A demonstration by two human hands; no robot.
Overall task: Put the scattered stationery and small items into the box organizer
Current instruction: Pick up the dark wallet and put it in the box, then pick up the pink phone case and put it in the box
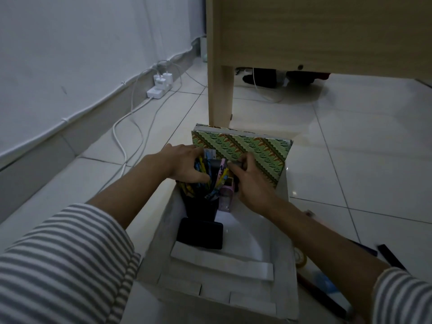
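Both hands are down in the far end of the box organizer [293,274]. The left hand [184,163] has its fingers curled round a bunch of colourful pens [205,175] that stand in a dark cup [203,210]. The right hand [250,181] sits just beside it, thumb and fingers pinched on a small dark item [233,163] at the top of the bunch. Can't tell what that item is, too dim. So neither hand is spread open, both are gripping something, and they're nearly touching.

Behind the hands a green patterned notebook [254,150] stands upright against the far wall of the box. A pink thing [225,197] is wedged just right of the cup, and a flat black case [199,233] lies on the near side of the cup. A white divider strip [222,263] crosses the near end.

The box sits on a white tiled floor [350,146]. By its near right corner there's a tape roll [300,258] and a dark strip [390,256] on the tiles. A pale wooden leg [221,94] stands just past the far edge. Over left, a power strip [157,90] with chargers and white cables lies along the wall [70,54].
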